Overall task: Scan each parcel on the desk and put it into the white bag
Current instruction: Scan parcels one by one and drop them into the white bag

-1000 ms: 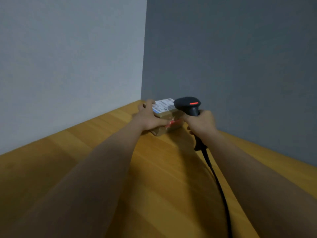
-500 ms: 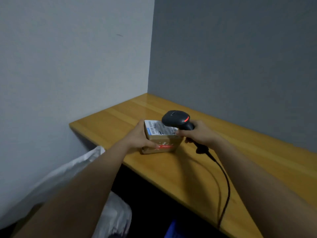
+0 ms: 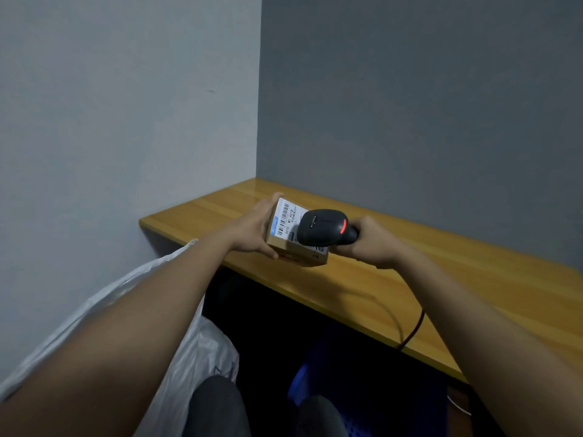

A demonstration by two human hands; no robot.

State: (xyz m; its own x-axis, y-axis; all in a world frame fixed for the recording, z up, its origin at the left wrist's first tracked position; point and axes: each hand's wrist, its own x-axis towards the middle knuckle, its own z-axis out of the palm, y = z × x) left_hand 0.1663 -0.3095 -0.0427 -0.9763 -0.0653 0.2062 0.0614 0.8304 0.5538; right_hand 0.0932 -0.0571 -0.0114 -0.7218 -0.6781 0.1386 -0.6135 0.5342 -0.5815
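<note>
Gripping parcel (image 3: pixel 295 239) now lifted off desk (image 3: pixel 441 272), left hand (image 3: pixel 255 231) fingers curled, right hand (image 3: pixel 372 239) clasping scanner (image 3: pixel 323 227)

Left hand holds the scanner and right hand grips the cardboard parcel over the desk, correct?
Not quite: the hands are swapped. In the head view the left hand grips the cardboard parcel and the right hand holds the scanner, over the desk.

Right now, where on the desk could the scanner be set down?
Bare wood lies right of the right hand along the grey wall, and behind the parcel toward the corner. The front edge by the scanner cable is crowded.
</note>
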